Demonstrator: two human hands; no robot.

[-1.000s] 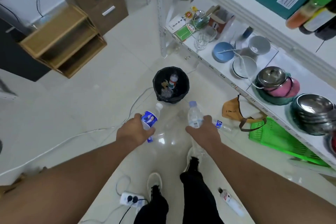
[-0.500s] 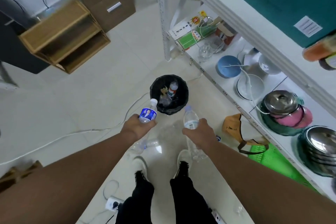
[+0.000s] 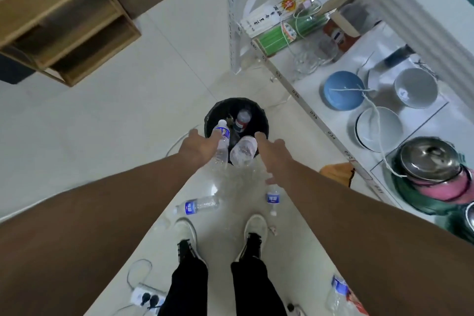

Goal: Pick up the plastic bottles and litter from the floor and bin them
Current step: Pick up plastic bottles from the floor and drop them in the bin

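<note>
A black bin (image 3: 265,120) stands on the floor just ahead of my feet, with a red-labelled bottle (image 3: 243,120) inside. Both my hands are over its near rim. My left hand (image 3: 200,147) has its thumb and fingers spread, and a blue-labelled bottle (image 3: 222,142) is right at its fingertips, tipping into the bin. My right hand (image 3: 273,152) is open, and a clear bottle (image 3: 243,152) drops neck-first beside it. More bottles lie on the floor: one (image 3: 197,206) by my left shoe, a small one (image 3: 273,199) under my right forearm, another (image 3: 339,292) at bottom right.
A white metal rack (image 3: 234,33) with bowls, pots and boxes runs along the right. A wooden shelf unit (image 3: 66,23) stands at the upper left. A power strip (image 3: 148,296) and white cables lie by my left foot. A brown bag (image 3: 336,172) sits under the rack.
I stepped closer to the bin and both hands moved forward over it. Their grips opened and the two bottles are leaving my hands into the bin.
</note>
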